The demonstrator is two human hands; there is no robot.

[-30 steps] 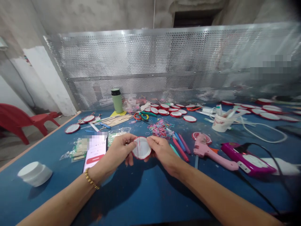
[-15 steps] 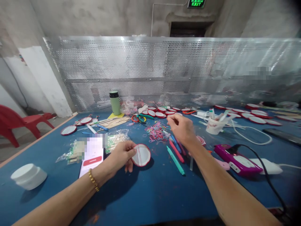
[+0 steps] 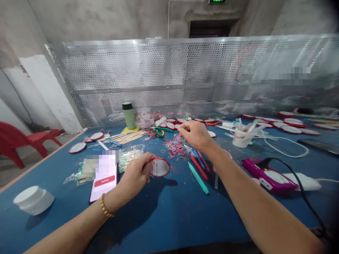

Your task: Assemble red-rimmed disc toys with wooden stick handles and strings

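My left hand, with a gold beaded bracelet at the wrist, pinches the left edge of a small round white disc with a red rim. Thin reddish lines cross the disc, which is held tilted above the table. My right hand is closed, fingertips pressed together, just over the far edge of a pile of small coloured loops. Whether anything tiny sits between those fingertips cannot be made out. Below the right wrist lie a teal pen and a red pen.
Several more red-rimmed discs lie at the back. A paper cup holds pens. On the right is a purple power strip with cables. On the left are a phone, a white jar, and bagged sticks. Pliers and a green bottle stand behind.
My right hand has shifted left, closer to the pile of loops. The disc in my left hand has tipped so that it appears flatter and slightly higher.
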